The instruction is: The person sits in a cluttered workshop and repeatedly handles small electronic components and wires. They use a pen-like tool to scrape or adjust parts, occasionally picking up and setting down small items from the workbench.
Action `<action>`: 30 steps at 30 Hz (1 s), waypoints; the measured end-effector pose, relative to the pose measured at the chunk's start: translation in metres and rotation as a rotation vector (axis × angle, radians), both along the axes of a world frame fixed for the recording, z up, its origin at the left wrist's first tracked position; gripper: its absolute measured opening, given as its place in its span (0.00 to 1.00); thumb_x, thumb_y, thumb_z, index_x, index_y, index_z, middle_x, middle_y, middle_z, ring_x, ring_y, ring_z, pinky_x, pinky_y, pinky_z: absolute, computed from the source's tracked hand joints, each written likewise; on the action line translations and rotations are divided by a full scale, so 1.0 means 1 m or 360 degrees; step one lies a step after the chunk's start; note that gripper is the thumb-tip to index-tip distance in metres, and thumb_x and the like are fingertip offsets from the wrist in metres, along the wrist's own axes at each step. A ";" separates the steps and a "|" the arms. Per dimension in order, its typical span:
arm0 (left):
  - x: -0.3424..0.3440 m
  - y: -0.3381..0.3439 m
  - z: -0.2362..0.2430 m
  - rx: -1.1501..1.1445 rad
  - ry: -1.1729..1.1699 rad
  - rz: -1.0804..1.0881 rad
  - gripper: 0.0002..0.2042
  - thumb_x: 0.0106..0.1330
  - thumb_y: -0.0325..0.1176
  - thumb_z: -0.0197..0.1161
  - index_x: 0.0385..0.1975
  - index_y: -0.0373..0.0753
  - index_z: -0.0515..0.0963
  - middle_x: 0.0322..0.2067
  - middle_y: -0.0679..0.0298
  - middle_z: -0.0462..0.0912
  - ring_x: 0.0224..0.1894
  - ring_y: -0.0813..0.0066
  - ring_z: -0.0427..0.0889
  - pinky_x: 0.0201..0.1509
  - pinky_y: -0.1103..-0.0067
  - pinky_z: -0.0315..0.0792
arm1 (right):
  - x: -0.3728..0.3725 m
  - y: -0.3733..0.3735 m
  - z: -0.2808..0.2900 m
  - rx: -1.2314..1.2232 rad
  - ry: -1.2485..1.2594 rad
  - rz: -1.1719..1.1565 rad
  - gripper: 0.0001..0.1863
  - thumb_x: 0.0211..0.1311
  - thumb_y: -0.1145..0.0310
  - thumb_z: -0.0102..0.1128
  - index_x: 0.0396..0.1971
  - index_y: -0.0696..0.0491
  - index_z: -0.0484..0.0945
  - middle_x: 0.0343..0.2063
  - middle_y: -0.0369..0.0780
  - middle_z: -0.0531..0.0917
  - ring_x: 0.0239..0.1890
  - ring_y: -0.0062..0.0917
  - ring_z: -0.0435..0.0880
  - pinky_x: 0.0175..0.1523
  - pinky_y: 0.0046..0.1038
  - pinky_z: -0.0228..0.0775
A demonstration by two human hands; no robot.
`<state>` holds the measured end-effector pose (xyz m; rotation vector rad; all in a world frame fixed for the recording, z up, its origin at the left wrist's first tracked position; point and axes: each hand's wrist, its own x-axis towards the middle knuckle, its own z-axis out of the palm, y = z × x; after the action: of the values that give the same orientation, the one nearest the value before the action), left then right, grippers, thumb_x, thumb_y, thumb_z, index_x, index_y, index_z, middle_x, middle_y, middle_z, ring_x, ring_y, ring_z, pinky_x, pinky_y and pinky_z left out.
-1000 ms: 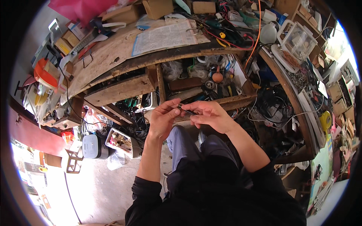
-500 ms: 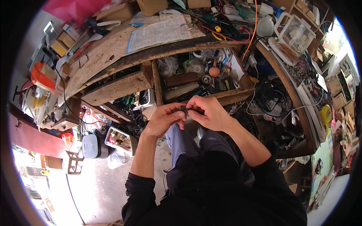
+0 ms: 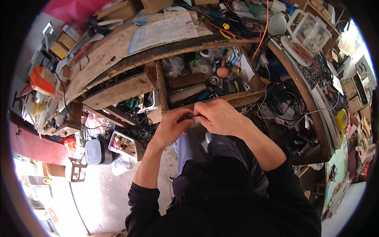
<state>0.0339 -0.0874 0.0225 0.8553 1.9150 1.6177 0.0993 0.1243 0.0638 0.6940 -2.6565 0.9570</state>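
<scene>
My left hand and my right hand meet above my lap, just in front of an open wooden drawer. Between their pinched fingertips is a small dark piece, mostly covered by the fingers; its kind cannot be made out. Both hands are closed on it, the left thumb and fingers from one side, the right from the other. Inside the drawer lie an orange-pink rubber bulb, a brown block, clear plastic bags and several tools.
A worn workbench carries a printed sheet, pliers with yellow handles and cables. Right of the drawer sit tangled black cables and a clear plastic container. On the left are a small box of parts and a grey-blue case.
My fingers have closed further over the small piece, so less of it shows. The right hand has turned slightly, its back more toward me. The view has shifted a little.
</scene>
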 end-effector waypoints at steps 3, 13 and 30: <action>0.001 -0.001 0.001 -0.0098 0.0168 0.0033 0.12 0.68 0.24 0.65 0.50 0.33 0.81 0.27 0.66 0.81 0.26 0.83 0.78 0.30 0.82 0.72 | 0.000 -0.003 0.000 0.0125 -0.0035 -0.0021 0.08 0.60 0.73 0.65 0.34 0.57 0.74 0.25 0.47 0.82 0.31 0.46 0.83 0.35 0.42 0.73; -0.004 -0.006 -0.013 0.0482 -0.0420 -0.0051 0.20 0.73 0.24 0.60 0.65 0.30 0.72 0.41 0.62 0.82 0.37 0.76 0.81 0.45 0.79 0.77 | 0.003 0.000 0.004 -0.0415 -0.0229 -0.0032 0.06 0.65 0.73 0.63 0.36 0.58 0.76 0.23 0.42 0.83 0.25 0.29 0.84 0.32 0.29 0.72; 0.009 0.002 -0.011 0.0681 -0.0746 -0.0043 0.21 0.77 0.28 0.51 0.67 0.28 0.68 0.41 0.63 0.80 0.43 0.74 0.79 0.53 0.77 0.74 | 0.004 -0.014 -0.014 -0.0430 -0.0087 -0.0238 0.07 0.66 0.72 0.65 0.38 0.58 0.76 0.25 0.42 0.86 0.26 0.33 0.86 0.32 0.30 0.73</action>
<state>0.0424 -0.0855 0.0112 0.5777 1.2551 2.0323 0.1037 0.1100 0.0499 0.4089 -2.5128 1.2746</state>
